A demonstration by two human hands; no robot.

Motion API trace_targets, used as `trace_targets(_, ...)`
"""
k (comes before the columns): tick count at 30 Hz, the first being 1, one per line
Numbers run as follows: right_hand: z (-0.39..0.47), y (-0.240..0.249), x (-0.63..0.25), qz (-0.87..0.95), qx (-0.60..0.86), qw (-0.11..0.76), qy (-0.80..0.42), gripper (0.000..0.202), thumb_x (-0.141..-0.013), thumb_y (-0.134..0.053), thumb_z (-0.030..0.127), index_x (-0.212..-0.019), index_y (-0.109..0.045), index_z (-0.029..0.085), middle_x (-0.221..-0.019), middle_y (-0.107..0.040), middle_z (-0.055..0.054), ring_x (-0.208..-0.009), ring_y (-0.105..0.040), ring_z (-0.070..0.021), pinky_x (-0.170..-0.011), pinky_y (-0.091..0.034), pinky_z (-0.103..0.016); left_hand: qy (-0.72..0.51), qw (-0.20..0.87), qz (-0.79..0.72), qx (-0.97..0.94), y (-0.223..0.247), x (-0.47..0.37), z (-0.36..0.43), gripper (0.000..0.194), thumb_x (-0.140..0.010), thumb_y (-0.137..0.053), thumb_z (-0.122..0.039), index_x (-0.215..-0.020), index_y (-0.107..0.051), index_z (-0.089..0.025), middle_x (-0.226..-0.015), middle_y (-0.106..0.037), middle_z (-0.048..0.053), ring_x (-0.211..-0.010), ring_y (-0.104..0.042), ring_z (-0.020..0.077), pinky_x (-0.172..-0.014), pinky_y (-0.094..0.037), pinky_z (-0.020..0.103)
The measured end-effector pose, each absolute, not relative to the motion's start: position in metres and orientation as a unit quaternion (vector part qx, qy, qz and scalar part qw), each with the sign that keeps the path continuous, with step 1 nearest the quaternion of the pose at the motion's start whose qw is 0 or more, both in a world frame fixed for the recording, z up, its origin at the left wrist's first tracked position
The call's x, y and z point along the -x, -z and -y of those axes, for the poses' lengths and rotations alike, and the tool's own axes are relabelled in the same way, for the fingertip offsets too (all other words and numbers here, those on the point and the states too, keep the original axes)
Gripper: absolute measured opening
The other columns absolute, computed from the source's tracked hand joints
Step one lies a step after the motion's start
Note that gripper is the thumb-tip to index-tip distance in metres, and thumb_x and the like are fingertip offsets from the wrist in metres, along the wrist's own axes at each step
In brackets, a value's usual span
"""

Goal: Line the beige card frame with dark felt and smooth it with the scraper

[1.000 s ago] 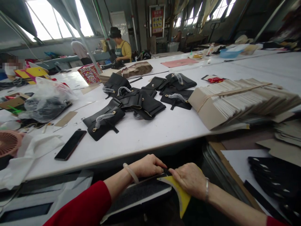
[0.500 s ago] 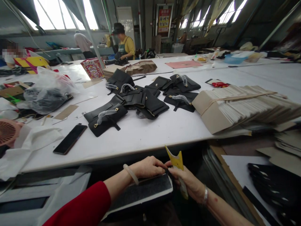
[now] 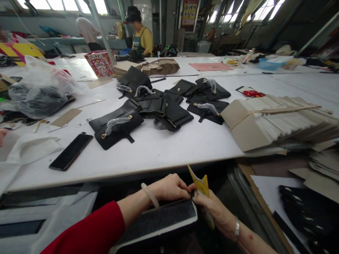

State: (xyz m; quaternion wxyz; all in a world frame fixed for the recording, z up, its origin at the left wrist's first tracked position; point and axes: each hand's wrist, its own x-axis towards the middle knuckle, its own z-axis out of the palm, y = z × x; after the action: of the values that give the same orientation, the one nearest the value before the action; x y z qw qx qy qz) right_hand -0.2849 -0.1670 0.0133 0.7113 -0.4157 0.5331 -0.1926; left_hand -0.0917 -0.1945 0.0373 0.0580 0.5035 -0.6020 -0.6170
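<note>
My left hand (image 3: pixel 169 188) pinches the upper right corner of a flat dark piece with a pale edge (image 3: pixel 159 220), which lies below the table's front edge. My right hand (image 3: pixel 215 211) meets it at the same corner and holds a yellow strip (image 3: pixel 200 184) that stands up between the fingers. Both hands are closed and their fingertips touch. Red sleeves cover my arms, with a pale bangle on the left wrist and a metal one on the right.
On the white table (image 3: pixel 169 148) lie several black pouches (image 3: pixel 116 128), a phone (image 3: pixel 71 151), a plastic bag (image 3: pixel 39 91) and a bundled stack of cardboard pieces (image 3: pixel 275 120). Black cut pieces (image 3: pixel 307 208) lie at the lower right. A person in yellow (image 3: pixel 140 35) works at the far end.
My right hand has turned over and lifted the yellow strip from lying flat on the dark piece to standing upright. The left hand has kept its pinch. The view shifted slightly.
</note>
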Motion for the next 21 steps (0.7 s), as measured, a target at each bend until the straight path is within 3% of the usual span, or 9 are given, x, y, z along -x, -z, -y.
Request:
trace_targets(4,0.171,-0.017,0.278,-0.549,0.444,0.684,0.182,0.028,-0.059,-0.055,0.031,-0.084,-0.055,0.019,-0.065,-0.048,0.004,-0.059,-0.041,-0.0132,-0.054,-0.033,-0.026,0.599,0.052,0.601,-0.527,-0.042,0.097,0.191,0.025,-0.066,-0.058,-0.029,-0.077,-0.077,-0.019,-0.056,-0.049,-0.003,-0.06,-0.045,0.0133,-0.055,-0.035,0.025)
trace_targets(10,0.175,-0.019,0.274,-0.543,0.464,0.672,0.195,0.023,-0.057,-0.057,0.029,-0.078,-0.056,0.019,-0.069,-0.051,0.002,-0.068,-0.045,-0.0147,-0.061,-0.037,-0.026,0.579,0.046,0.607,-0.542,-0.045,0.102,0.191,0.028,-0.067,-0.058,-0.029,-0.083,-0.078,-0.021,-0.059,-0.057,-0.001,-0.062,-0.051,0.0162,-0.061,-0.04,0.028)
trace_targets(16,0.171,-0.018,0.283,-0.549,0.339,0.743,0.176,0.046,-0.064,-0.076,0.052,-0.094,-0.06,0.021,-0.058,-0.042,0.008,-0.047,-0.034,-0.0064,-0.045,-0.029,-0.02,0.616,0.127,0.586,-0.511,-0.046,0.059,0.179,0.04,-0.072,-0.069,-0.044,-0.106,-0.074,-0.023,-0.095,-0.073,0.001,-0.09,-0.064,0.0224,-0.082,-0.048,0.031)
trace_targets(18,0.171,-0.012,0.285,-0.546,0.363,0.738,0.158,0.05,-0.065,-0.078,0.056,-0.099,-0.063,0.022,-0.062,-0.051,0.005,-0.049,-0.045,-0.0083,-0.045,-0.034,-0.02,0.595,0.207,0.561,-0.538,-0.055,0.03,0.16,0.042,-0.081,-0.062,-0.045,-0.115,-0.07,-0.022,-0.108,-0.072,0.002,-0.099,-0.063,0.0228,-0.09,-0.046,0.032)
trace_targets(21,0.174,0.005,0.289,-0.543,0.418,0.71,0.162,0.048,-0.069,-0.075,0.059,-0.1,-0.066,0.023,-0.079,-0.067,-0.001,-0.07,-0.063,-0.0172,-0.058,-0.048,-0.024,0.539,0.329,0.483,-0.607,-0.064,-0.013,0.115,0.048,-0.091,-0.046,-0.046,-0.123,-0.063,-0.016,-0.122,-0.067,0.007,-0.113,-0.059,0.0235,-0.1,-0.041,0.033)
